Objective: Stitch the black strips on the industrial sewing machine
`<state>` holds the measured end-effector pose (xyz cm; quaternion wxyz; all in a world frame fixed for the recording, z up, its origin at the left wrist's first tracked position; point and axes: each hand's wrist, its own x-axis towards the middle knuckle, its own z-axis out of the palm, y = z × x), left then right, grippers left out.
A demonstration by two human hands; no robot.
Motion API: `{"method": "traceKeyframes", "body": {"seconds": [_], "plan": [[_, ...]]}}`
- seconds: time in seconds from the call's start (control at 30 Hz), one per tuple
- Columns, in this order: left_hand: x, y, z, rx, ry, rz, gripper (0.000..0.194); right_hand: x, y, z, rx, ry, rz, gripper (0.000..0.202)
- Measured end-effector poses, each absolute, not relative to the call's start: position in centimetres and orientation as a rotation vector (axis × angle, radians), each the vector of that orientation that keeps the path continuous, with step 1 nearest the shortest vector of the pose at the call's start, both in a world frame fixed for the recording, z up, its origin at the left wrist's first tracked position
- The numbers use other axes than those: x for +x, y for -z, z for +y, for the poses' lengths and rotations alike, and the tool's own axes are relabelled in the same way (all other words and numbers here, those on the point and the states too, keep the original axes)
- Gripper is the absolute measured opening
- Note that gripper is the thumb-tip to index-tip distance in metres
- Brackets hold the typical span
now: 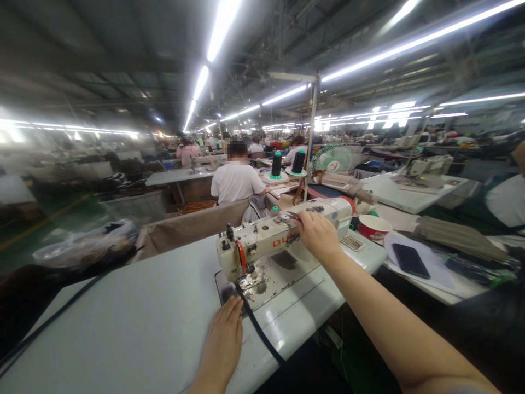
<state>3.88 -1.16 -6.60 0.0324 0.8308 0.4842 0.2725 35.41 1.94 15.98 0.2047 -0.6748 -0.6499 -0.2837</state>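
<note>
A white sewing machine (262, 246) with red lettering stands on the pale table. My left hand (223, 334) lies flat beside its needle area, fingers stretched forward and close together. The fingertips are near a narrow black strap (258, 328), which runs from under the presser foot toward my body; whether they touch it I cannot tell. Up on top of the machine head, my right hand (318, 235) is closed around a small dark metal tool (292, 214), its tip pointing left. The tool's exact kind is too small to make out, and the palm hides its rear part.
Two black thread cones (276, 166) stand behind the machine, near a green fan (332, 158). To the right are a red-and-white bowl (374, 227) and a phone (410, 260) on papers. A person in a white shirt (237, 183) sits ahead. Plastic-wrapped material (88, 246) lies left.
</note>
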Motion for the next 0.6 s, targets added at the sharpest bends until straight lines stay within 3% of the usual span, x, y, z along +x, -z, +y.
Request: {"method": "traceKeyframes", "body": {"seconds": [0.17,0.37,0.6], "plan": [[3.9,6.6,-1.2,2.538,-0.867,1.487,0.046,35.8,-17.3,2.7,-1.884,0.68,-1.755,0.029],[4.0,6.3,-1.3,2.545,-0.855,1.496,0.044,35.8,-18.3,5.6,-1.402,0.459,-2.089,0.032],[3.9,5.9,-1.5,2.588,-0.854,1.483,0.044,36.0,-18.6,7.9,-1.433,0.361,-2.154,0.031]]}}
